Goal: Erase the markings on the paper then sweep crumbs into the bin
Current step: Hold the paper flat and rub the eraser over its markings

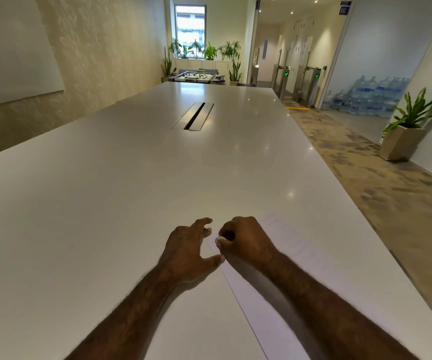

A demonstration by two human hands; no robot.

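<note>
A white sheet of paper [295, 245] lies on the white table [131, 190] at the near right, with faint pencil markings near its far end. My right hand [246, 240] rests on the paper's left part, fingers curled shut around a small white eraser [219, 239] whose tip shows by the thumb. My left hand [189, 248] sits just left of it, fingers spread, with thumb and fingertips pressing on the paper's left edge. No crumbs or bin are visible.
A metal cable slot [193, 116] is set into the table's middle, far ahead. The table's right edge drops to a carpeted floor with a potted plant [407, 131]. Stacked water bottles [365, 97] stand behind it.
</note>
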